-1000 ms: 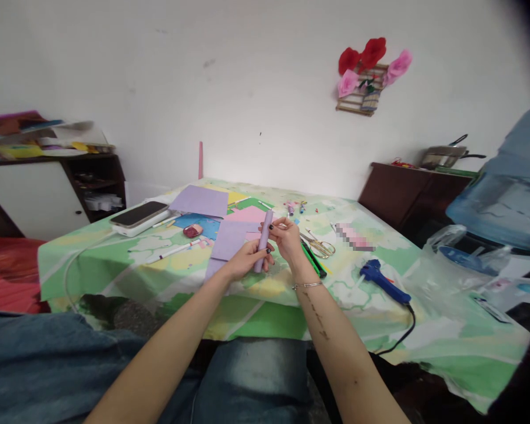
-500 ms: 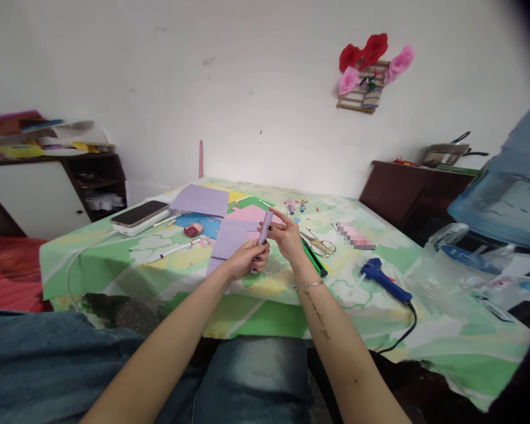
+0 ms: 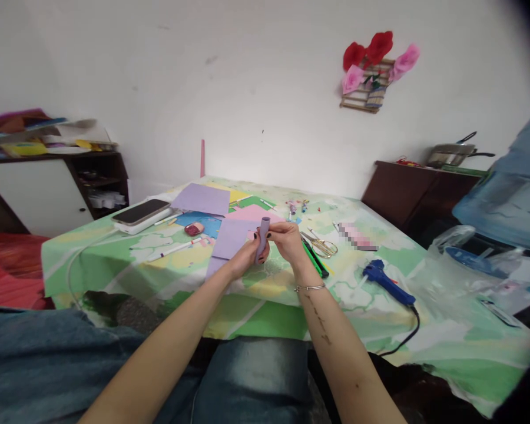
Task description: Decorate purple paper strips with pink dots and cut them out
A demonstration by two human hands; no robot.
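Note:
A rolled tube of purple paper (image 3: 262, 237) stands nearly upright between my hands, its open top end facing me. My left hand (image 3: 247, 254) is wrapped round its lower part. The fingers of my right hand (image 3: 286, 238) pinch it near the top from the right side. Beside my left hand lie purple sheets (image 3: 233, 237) on the flowered tablecloth (image 3: 278, 306). Gold-handled scissors (image 3: 323, 246) and a green and black cutter (image 3: 314, 259) are to the right of my right hand.
A blue glue gun (image 3: 387, 282) with its cord lies on the right, near a clear plastic bag (image 3: 441, 277). On the left are a phone on a white block (image 3: 142, 217), a dark red object (image 3: 193, 228) and a white pen (image 3: 174, 250). Coloured sheets lie behind.
The tube has turned more upright, with its open end now showing. My right hand's fingers have come down and closed on it. The view has shifted slightly.

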